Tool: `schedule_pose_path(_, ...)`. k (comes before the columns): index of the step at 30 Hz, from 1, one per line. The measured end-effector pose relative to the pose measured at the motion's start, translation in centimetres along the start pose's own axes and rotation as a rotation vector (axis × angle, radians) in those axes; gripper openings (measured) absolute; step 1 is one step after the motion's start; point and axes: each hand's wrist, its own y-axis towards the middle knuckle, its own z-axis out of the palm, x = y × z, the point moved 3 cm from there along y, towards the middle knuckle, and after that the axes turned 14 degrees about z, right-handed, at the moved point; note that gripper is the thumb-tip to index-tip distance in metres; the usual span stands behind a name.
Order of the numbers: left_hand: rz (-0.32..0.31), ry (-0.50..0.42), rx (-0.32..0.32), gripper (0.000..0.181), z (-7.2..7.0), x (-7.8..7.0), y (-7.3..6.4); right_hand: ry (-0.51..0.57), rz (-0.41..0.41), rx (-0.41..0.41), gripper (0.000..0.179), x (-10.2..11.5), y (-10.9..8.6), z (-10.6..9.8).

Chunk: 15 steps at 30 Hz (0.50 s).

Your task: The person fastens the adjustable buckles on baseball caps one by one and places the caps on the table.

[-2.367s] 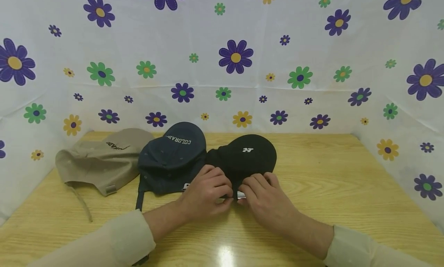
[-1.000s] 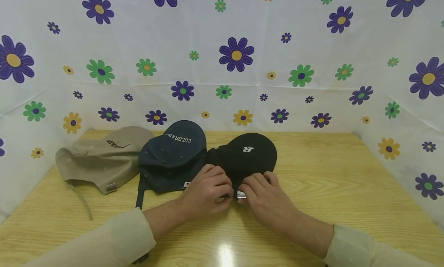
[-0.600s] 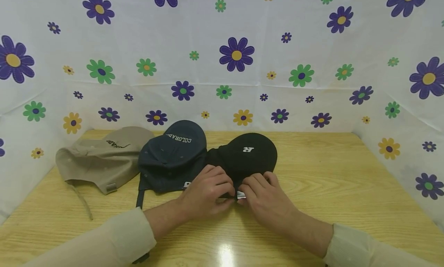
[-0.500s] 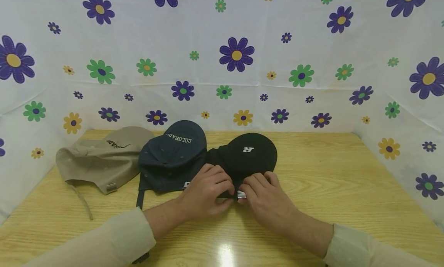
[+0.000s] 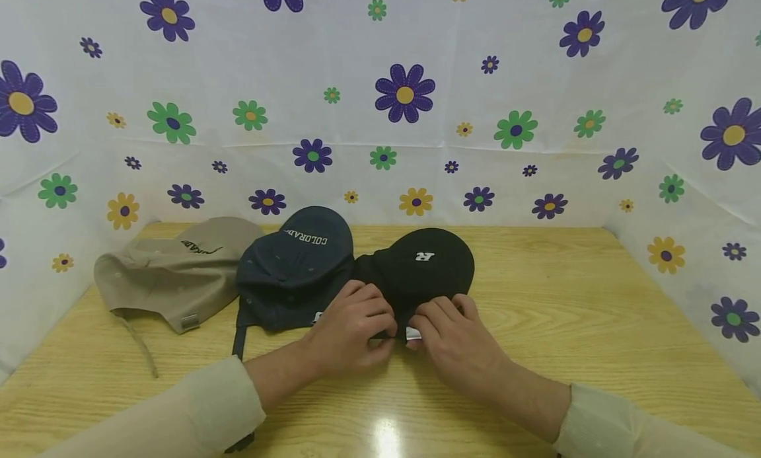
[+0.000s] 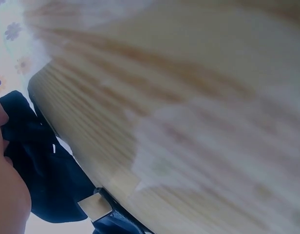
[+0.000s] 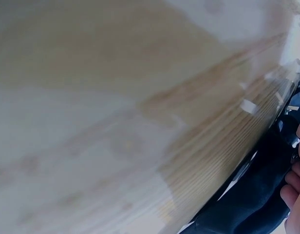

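Step in hand, my read: working the rear strap at the silver clasp (image 5: 413,334) on the black cap (image 5: 428,269). Can't tell if it's being fastened or undone; strap path is mostly behind the fingers. Cap lies on the surface (image 5: 565,293), just right of the navy cap (image 5: 291,273), brim pointing away from the person, rear edge toward them.

Next move likely calls for one hand steadying the clasp while the other feeds or draws the strap straight through, kept flat. Twisting could bind it, and pulling too hard might drag the light cap along.

Pose: both forearms come in from the near corners and converge at the cap's rear edge. Left hand (image 5: 357,329) pinches dark band material, fingers curled over the top, thumb below. Right hand (image 5: 452,342) pinches the clasp end, fingers on top, thumb underneath. Narrow gap between the hands. Wrist views catch only part of each hand at the frame edge, against dark fabric; no extra detail on the strap there.

Navy cap's strap (image 5: 240,342) hangs loose, as does the one on the tan cap (image 5: 178,266) at far left.
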Motion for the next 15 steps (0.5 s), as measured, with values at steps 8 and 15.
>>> schedule_pose_path(8,0.021,0.007,-0.015,0.013,0.07,-0.26,0.13,-0.002,-0.010,-0.018,0.025,0.04,0.02,-0.06)
schedule_pose_path(15,0.037,-0.019,-0.032,0.013,0.07,-0.36,0.25,-0.006,-0.009,-0.033,0.024,0.11,0.02,-0.04)
